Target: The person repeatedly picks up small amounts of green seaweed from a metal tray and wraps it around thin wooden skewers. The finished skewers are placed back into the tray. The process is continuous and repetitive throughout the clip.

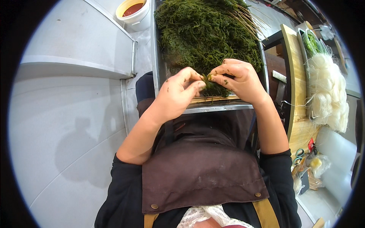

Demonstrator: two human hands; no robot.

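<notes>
A metal tray (pixel 156 54) in front of me holds a thick heap of damp green moss (pixel 199 31). Over its near end, my right hand (pixel 239 79) pinches a small tuft of moss (pixel 209 78) between thumb and forefinger. My left hand (pixel 182 91) meets it from the other side, fingertips on the same tuft and slightly blurred. Flecks of moss stick to both hands. Thin bamboo-like sticks (pixel 211 99) lie along the tray's near edge, below the hands. More slender sticks (pixel 246 18) rest on the moss at the far right.
A white bucket (pixel 139 21) with reddish-brown liquid stands at far left. To the right, a wooden table (pixel 296 85) carries a plastic tray with bundles of white fibre (pixel 326 88) and green material (pixel 311 42). Scissors (pixel 298 156) lie nearer me. A pale panel (pixel 71 105) borders my left.
</notes>
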